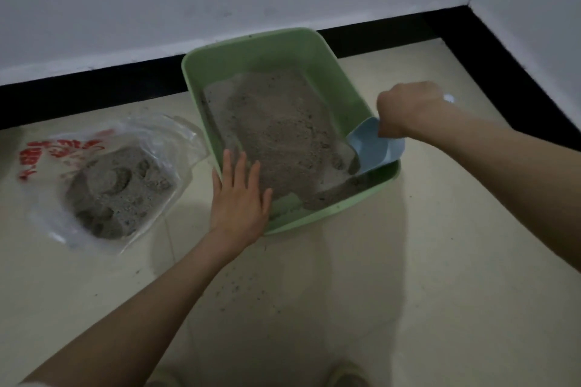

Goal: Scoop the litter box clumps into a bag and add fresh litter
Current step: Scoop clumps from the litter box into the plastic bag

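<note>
Presently, right hand (pixel 405 110): clenched as a grip round the handle of a pale blue scoop (pixel 374 148), knuckles up, the handle end showing past the wrist. Scoop blade pointed down and toward the person's left, its tip buried in the litter (pixel 276 129) at the box's near right corner. Long axis of the scoop ran slantwise from the grip into that corner.

Left hand (pixel 240 195): released, fingers straight and spread, resting flat on the near left rim of the litter box (pixel 251 44), apparently steadying it.

Litter box: green, rectangular, on the floor against the wall, directly left of the grip. Contents grey-brown, granular, heaped along the middle, with bare green floor showing at the near edge.

Bag (pixel 103 179): clear plastic with red print, lying open on the floor well to the left, beyond the left hand. Held grey litter with lumps. The loaded scoop would need to cross the whole box to reach it; the left hand was nearer.

Loose grains (pixel 239 289) were scattered on the floor before the box.
</note>
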{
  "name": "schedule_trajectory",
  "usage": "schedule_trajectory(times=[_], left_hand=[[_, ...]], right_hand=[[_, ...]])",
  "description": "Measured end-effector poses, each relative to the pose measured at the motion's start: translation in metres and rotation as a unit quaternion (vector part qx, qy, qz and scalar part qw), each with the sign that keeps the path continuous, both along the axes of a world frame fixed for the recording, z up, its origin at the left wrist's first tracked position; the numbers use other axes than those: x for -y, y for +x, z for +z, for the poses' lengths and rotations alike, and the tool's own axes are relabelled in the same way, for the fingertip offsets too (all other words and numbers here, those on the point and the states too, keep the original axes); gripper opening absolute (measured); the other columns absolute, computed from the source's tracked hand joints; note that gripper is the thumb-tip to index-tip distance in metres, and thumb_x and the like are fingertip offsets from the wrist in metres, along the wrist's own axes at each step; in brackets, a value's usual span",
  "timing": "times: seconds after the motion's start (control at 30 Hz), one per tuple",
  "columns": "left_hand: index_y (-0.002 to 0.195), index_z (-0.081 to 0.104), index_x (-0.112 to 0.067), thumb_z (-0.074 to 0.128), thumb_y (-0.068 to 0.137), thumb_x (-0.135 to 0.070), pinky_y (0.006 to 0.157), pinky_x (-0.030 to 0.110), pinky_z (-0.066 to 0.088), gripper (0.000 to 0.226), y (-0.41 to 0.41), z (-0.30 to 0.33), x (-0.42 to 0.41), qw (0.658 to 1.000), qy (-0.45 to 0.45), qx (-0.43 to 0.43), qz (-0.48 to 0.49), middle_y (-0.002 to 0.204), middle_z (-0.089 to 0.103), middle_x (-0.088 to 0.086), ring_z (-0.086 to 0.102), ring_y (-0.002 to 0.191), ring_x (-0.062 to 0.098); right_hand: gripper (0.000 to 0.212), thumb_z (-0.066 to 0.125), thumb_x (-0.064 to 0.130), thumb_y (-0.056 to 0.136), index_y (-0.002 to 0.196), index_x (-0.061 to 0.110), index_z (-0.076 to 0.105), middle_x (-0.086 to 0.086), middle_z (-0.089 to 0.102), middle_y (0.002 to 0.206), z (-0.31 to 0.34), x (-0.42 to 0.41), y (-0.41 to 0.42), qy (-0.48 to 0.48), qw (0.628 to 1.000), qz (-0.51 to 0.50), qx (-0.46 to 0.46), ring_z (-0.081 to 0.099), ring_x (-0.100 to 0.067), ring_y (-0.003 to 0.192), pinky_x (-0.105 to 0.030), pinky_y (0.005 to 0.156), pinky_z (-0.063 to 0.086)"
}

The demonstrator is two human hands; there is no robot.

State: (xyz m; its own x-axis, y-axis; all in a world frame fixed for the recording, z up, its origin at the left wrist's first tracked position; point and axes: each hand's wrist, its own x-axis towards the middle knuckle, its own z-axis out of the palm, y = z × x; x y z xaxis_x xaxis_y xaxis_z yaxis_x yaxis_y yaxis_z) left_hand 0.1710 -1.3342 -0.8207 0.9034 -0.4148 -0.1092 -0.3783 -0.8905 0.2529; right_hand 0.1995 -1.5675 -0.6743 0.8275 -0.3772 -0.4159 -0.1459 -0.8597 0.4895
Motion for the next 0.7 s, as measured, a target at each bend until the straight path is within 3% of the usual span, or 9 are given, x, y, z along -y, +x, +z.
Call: schedule_trajectory(times=[0.07,0.17,0.23,0.33,0.43,0.5,0.57,0.7], left_hand=[[0.148,0.012,-0.012,0.021,0.098,-0.042,0.111,0.047,-0.017,0.060,-0.002,-0.001,0.000,1.000,0.022,0.020,-0.003,0.157,0.004,0.012,-0.015,0.143,0.030],[0.146,0.020,-0.008,0.013,0.093,-0.044,0.113,0.046,-0.016,0.065,-0.001,-0.001,-0.001,0.999,0.014,0.040,-0.006,0.155,0.014,0.015,-0.007,0.144,0.033],[0.144,0.025,-0.006,0.009,0.088,-0.045,0.113,0.044,-0.015,0.071,-0.001,-0.003,-0.001,0.999,0.004,0.042,-0.012,0.154,0.019,0.016,-0.002,0.144,0.035],[0.143,0.030,-0.004,0.012,0.089,-0.044,0.114,0.042,-0.013,0.069,-0.001,-0.005,-0.001,0.999,-0.008,0.043,-0.011,0.151,0.025,0.017,0.004,0.143,0.036],[0.137,0.039,-0.002,0.022,0.090,-0.040,0.114,0.045,-0.005,0.064,-0.001,-0.006,0.000,0.999,-0.019,0.046,-0.009,0.146,0.036,0.020,0.016,0.141,0.040],[0.137,0.040,-0.002,0.023,0.090,-0.040,0.114,0.045,-0.004,0.063,-0.001,-0.006,-0.001,0.999,-0.023,0.047,-0.006,0.145,0.037,0.019,0.018,0.141,0.039],[0.136,0.041,-0.002,0.023,0.089,-0.040,0.114,0.045,-0.004,0.063,0.000,-0.006,-0.001,0.998,-0.028,0.048,-0.004,0.145,0.038,0.019,0.019,0.140,0.039],[0.136,0.042,-0.003,0.025,0.089,-0.040,0.114,0.046,-0.003,0.062,0.000,-0.007,-0.001,0.998,-0.031,0.045,-0.005,0.144,0.039,0.019,0.020,0.140,0.038]], right_hand=[[0.027,0.047,0.023,0.093,0.071,0.010,0.040,-0.003,0.036,0.065,-0.002,-0.012,0.005,-0.019,0.999,0.027,-0.018,0.037,-0.016,0.056,-0.031,0.069,0.035],[0.015,0.045,0.016,0.095,0.082,0.010,0.042,-0.004,0.034,0.067,-0.014,-0.024,0.014,-0.017,0.997,0.060,-0.036,0.040,-0.019,0.070,-0.031,0.075,0.031],[0.018,0.046,0.015,0.095,0.078,0.010,0.044,-0.003,0.040,0.071,-0.020,-0.024,0.018,0.012,0.998,0.042,-0.053,0.042,-0.018,0.071,-0.032,0.077,0.032],[0.016,0.053,0.017,0.091,0.077,0.011,0.054,0.000,0.052,0.069,-0.028,-0.006,0.021,0.087,0.991,-0.088,-0.060,0.050,-0.014,0.056,-0.030,0.074,0.043],[0.020,0.061,0.019,0.088,0.095,0.001,0.060,-0.009,0.060,0.075,-0.032,0.016,0.015,0.189,0.946,-0.265,-0.012,0.063,-0.022,0.065,-0.031,0.072,0.052],[0.021,0.063,0.018,0.086,0.088,-0.002,0.057,-0.013,0.059,0.078,-0.034,0.026,0.006,0.230,0.920,-0.316,0.016,0.065,-0.028,0.072,-0.032,0.065,0.054],[0.022,0.062,0.019,0.086,0.074,0.003,0.054,-0.011,0.060,0.073,-0.037,0.029,-0.003,0.239,0.916,-0.321,0.037,0.067,-0.028,0.071,-0.032,0.059,0.053],[0.024,0.056,0.021,0.086,0.065,0.009,0.052,-0.005,0.061,0.063,-0.039,0.022,-0.015,0.149,0.961,-0.224,0.061,0.063,-0.022,0.061,-0.027,0.060,0.046]])
